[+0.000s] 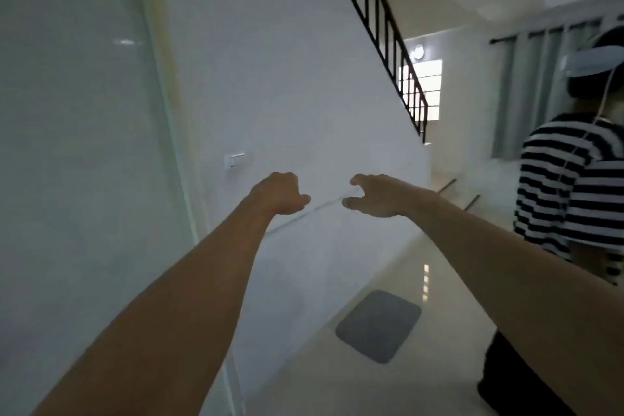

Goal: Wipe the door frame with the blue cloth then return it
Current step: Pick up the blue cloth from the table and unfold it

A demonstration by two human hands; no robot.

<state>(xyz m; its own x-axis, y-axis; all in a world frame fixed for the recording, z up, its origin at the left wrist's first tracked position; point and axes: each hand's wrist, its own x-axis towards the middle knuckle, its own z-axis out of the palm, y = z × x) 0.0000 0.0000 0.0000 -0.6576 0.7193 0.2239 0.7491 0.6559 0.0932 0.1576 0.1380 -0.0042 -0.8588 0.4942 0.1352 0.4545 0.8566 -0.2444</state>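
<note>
Reaching forward, both hands are empty: left hand loosely fisted, right hand half-open. Door frame runs upright, up-left, nearer the left. No blue cloth shows.

The room is dim and bluish. The brightest source is a blown-out window beyond the foot of the stair railing; its light streaks the glossy floor below it. A faint glare spot sits on the door far left of the window. Everything looks soft, and straight lines bow toward the frame edges.
</note>
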